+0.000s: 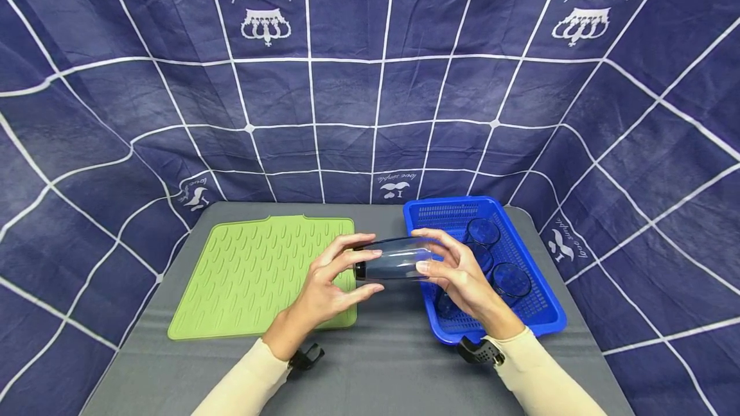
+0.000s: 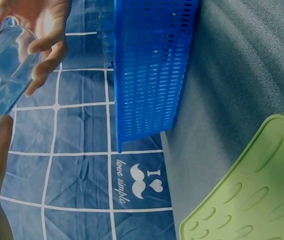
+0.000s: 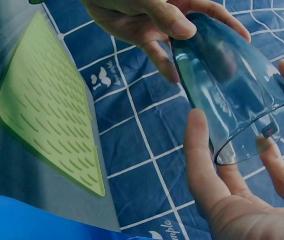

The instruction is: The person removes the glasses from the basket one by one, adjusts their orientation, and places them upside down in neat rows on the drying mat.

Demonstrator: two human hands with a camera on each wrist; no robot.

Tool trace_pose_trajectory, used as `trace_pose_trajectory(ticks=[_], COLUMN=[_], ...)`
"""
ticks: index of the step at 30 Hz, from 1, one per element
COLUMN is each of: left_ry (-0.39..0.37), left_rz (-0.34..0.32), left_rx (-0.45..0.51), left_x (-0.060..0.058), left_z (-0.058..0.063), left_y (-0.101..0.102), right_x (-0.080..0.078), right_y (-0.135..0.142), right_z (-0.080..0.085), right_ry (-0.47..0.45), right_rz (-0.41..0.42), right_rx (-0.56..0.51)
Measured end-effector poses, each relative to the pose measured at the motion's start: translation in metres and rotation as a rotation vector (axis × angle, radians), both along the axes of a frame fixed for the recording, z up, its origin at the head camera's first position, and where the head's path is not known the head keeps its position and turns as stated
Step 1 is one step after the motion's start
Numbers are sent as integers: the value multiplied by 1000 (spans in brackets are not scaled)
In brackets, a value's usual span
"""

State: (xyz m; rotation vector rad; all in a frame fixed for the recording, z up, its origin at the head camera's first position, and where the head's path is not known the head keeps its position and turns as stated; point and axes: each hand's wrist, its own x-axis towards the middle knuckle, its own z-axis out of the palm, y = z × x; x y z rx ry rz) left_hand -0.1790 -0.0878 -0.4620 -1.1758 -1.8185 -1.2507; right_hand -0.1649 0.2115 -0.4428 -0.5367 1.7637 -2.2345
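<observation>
Dark blue cloth (image 1: 347,92) with white grid lines and printed motifs hangs behind and at both sides of a grey-covered table (image 1: 393,371). On it, to the left, lies a green mat (image 1: 248,281) with raised oval ridges; to the right sits a blue perforated basket (image 1: 552,318). Two hands meet between them, above the table, in cream sleeves (image 1: 245,377). Left hand (image 1: 325,284) holds the darker base end of a tinted glass between thumb and fingers; right hand (image 1: 462,278) grips it toward the open rim. This held glass (image 1: 396,259) lies sideways in the air, well off the mat. Inside the basket stand other glasses (image 1: 512,280), at least three rims showing, partly hidden by the right hand.
</observation>
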Motion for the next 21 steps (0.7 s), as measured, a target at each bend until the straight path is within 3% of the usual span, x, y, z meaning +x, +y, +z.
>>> trace_pose_trajectory(ticks=[6, 15, 21], left_ry=[23, 50, 80], left_rz=[-9, -25, -37], left_rx=[4, 43, 45], left_x=[1, 3, 3], left_z=[0, -1, 2], left_y=[-2, -8, -11], right_x=[0, 0, 1], right_y=[-1, -3, -5], right_z=[-4, -5, -5], right_ry=[55, 308, 312], right_rz=[28, 0, 19], right_rx=[-3, 99, 82])
